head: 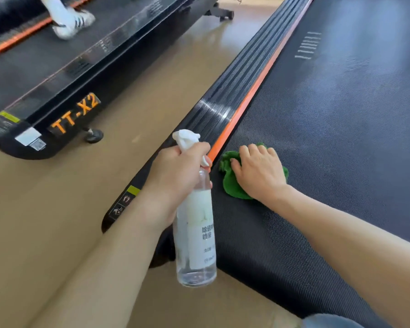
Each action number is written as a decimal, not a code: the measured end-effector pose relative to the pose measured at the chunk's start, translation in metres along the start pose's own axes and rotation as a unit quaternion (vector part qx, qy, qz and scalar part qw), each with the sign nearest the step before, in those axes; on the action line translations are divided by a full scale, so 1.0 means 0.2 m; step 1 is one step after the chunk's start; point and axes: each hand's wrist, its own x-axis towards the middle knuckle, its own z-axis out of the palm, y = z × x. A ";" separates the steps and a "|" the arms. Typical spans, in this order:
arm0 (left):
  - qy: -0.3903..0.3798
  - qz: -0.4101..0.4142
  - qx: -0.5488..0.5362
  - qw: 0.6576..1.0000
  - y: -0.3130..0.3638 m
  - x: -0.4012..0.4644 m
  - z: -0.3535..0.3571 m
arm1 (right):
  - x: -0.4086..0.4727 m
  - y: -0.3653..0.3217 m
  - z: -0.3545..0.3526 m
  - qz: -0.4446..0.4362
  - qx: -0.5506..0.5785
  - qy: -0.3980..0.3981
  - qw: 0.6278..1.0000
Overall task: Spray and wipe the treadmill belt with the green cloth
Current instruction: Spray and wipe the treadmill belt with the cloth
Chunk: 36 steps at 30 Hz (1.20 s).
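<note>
Right hand is laid flat, fingers relaxed and slightly spread, pressing the green cloth onto the treadmill belt near the belt's left edge, just beside the orange strip. Left hand is curled round the neck of the spray bottle, which is held upright over the ribbed side rail. A second treadmill marked TT-X2 is seen across the tan floor, with a white shoe on it.
</note>
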 end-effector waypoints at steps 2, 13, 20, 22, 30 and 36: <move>-0.013 0.005 0.015 1.000 -0.01 0.06 0.02 | -0.10 -0.07 -0.02 -0.037 0.049 -0.006 0.998; -0.126 -0.010 0.048 0.991 -0.15 0.29 0.01 | 0.02 -0.05 0.03 -0.091 0.023 0.031 0.995; -0.136 0.014 0.042 0.990 -0.17 0.35 0.01 | -0.04 -0.18 -0.02 0.034 0.044 -0.001 0.998; -0.128 0.021 0.043 0.991 -0.16 0.37 0.01 | -0.21 -0.22 -0.09 -0.004 0.063 -0.018 0.998; -0.101 0.024 0.082 0.991 -0.18 0.39 0.07 | -0.26 -0.21 -0.07 -0.035 0.061 -0.004 0.998; -0.067 0.022 0.052 0.996 -0.20 0.39 0.06 | -0.26 -0.22 -0.07 -0.022 0.046 0.002 0.999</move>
